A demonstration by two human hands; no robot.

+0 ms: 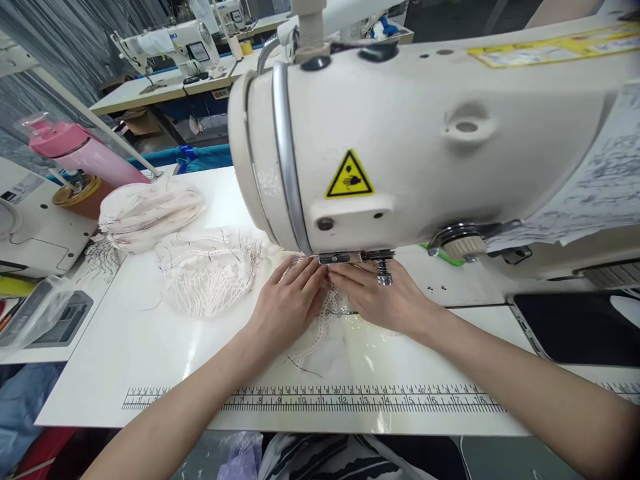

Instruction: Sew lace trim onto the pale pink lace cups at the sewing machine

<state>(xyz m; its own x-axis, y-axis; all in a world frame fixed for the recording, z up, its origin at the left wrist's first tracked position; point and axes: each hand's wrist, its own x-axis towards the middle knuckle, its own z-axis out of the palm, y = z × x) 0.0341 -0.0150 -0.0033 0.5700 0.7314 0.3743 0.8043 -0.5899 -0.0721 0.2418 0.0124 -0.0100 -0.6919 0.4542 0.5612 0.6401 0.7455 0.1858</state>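
Both your left hand (293,297) and right hand (383,293) flank lace trim (327,315), fingers together, at seven o'clock from the sewing machine (415,147); grip unclear. You're likely aligning it; next calls for even feeding.

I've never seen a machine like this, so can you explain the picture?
This picture comes from a camera worn on the person's head, looking down. The big cream thing is a sewing machine; its yellow warning sticker shows a hand. Beneath it, the left hand and right hand rest on lace trim, but whether the fingers pinch it is hidden. On the white tabletop, lacy fabric lies beside the left hand, with bundled pale cloth behind. A ruler scale lines the near edge.
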